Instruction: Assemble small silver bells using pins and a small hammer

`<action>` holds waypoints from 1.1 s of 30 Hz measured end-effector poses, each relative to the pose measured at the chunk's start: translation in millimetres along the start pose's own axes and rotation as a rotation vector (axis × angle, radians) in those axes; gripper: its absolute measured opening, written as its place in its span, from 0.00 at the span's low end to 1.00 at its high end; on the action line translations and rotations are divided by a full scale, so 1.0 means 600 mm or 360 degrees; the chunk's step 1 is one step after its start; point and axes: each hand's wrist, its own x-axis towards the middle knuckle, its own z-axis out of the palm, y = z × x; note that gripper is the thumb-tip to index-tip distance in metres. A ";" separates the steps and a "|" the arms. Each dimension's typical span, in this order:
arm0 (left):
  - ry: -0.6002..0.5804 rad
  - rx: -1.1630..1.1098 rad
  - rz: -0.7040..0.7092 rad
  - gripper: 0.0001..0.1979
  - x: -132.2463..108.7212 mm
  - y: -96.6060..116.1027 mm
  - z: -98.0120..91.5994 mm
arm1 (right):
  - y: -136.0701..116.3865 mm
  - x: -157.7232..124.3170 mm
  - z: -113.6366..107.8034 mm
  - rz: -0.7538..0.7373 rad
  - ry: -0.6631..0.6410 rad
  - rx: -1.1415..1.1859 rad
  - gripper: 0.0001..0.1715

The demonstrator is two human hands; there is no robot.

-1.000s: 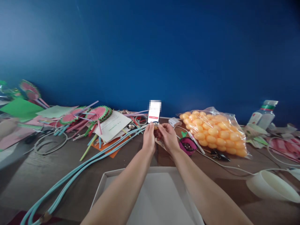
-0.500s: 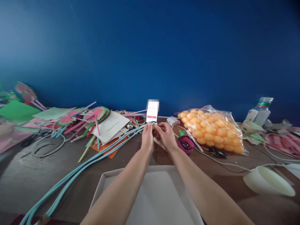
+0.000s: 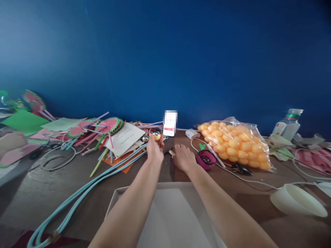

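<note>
My left hand point(image 3: 154, 150) is closed on a small shiny gold ball point(image 3: 157, 136), held up between the fingertips near the phone. To its left, a shiny silver ball point(image 3: 145, 138) lies by the papers. My right hand point(image 3: 184, 156) rests palm down at the table, its fingers curled under. A small pale tip shows beside its thumb side; whatever it grips is hidden. Close to its right sits a purple pouch point(image 3: 206, 159) with small dark things inside. Behind both hands a phone point(image 3: 169, 124) with a lit screen stands upright against the wall.
Below my forearms lies a shallow white tray point(image 3: 178, 185). Light blue cords point(image 3: 103, 179) and paper fans point(image 3: 110, 126) lie left; a bag of orange balls point(image 3: 236, 144), a white cable and a white roll point(image 3: 297, 201) lie right. Another person's hand point(image 3: 11, 142) is at the far left.
My hands have moved apart: the left went left with the gold ball, and the right let go of it and dropped to the table. The view has shifted slightly.
</note>
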 end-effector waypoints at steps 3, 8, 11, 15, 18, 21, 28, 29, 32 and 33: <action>-0.0022 0.0000 -0.0068 0.15 -0.004 -0.006 0.000 | 0.006 0.006 0.002 0.0074 -0.0232 -0.0076 0.16; -0.0040 -0.0002 -0.0087 0.15 0.000 -0.012 -0.002 | 0.013 0.012 0.010 0.0025 -0.0312 -0.0084 0.18; -0.0045 0.0008 -0.0093 0.15 0.004 -0.014 -0.004 | 0.008 0.008 0.011 0.0026 -0.0304 -0.0081 0.18; -0.0044 -0.0015 -0.0013 0.15 0.008 -0.016 -0.005 | -0.006 -0.002 0.006 0.0048 -0.0142 -0.0105 0.18; 0.0026 0.0002 0.0090 0.14 0.013 -0.017 -0.005 | -0.012 -0.005 0.004 0.0036 0.0017 -0.0121 0.17; 0.0092 0.0043 0.0154 0.13 0.017 -0.018 -0.006 | -0.009 -0.001 0.005 0.0067 0.0096 -0.0072 0.16; 0.0068 0.0032 0.0026 0.14 0.022 -0.023 -0.008 | -0.013 -0.005 -0.004 -0.0277 0.0883 0.0461 0.19; 0.0046 0.0019 0.0020 0.14 0.023 -0.025 -0.009 | -0.018 -0.009 -0.005 -0.0360 0.0968 0.0500 0.19; -0.0042 -0.0031 0.0037 0.14 0.026 -0.030 -0.012 | -0.028 -0.018 -0.007 -0.0488 0.1038 0.0555 0.20; -0.0053 -0.0039 0.0042 0.14 0.026 -0.030 -0.012 | -0.029 -0.019 -0.007 -0.0492 0.1040 0.0555 0.20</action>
